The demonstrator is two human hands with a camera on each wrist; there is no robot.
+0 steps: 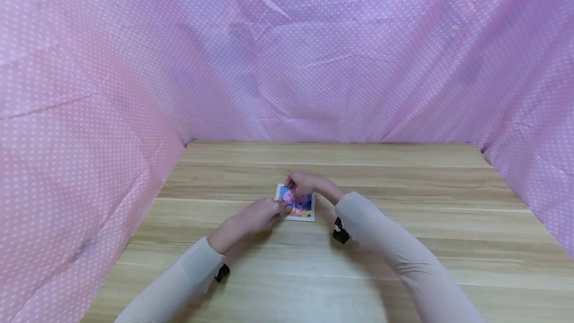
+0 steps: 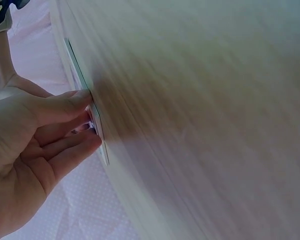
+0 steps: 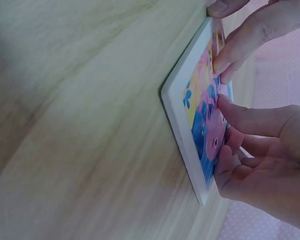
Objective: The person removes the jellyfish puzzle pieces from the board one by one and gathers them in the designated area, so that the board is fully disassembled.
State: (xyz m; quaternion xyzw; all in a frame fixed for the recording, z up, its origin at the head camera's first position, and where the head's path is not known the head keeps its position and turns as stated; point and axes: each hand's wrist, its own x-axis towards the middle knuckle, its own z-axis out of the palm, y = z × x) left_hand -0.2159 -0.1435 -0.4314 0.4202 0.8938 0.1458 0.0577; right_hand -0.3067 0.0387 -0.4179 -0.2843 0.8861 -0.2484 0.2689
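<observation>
A small square board (image 1: 306, 219) with a white frame and a bright sea picture lies flat on the wooden table, with a pink creature (image 3: 215, 131) on blue in the picture. My left hand (image 1: 262, 213) is at the board's near left side. Its thumb touches the white edge, and its extended fingers rest on the picture. From the far side my right hand (image 1: 302, 185) reaches over, thumb and bent fingers down on the picture. I cannot tell whether a piece is between those fingers. Both hands cover part of the picture.
The light wood-grain table (image 1: 403, 173) stretches out around the board. Pink polka-dot cloth (image 1: 314, 64) hangs behind the table and along both sides. A black device (image 1: 341, 232) sits under the right wrist, and another black device (image 1: 222, 273) under the left.
</observation>
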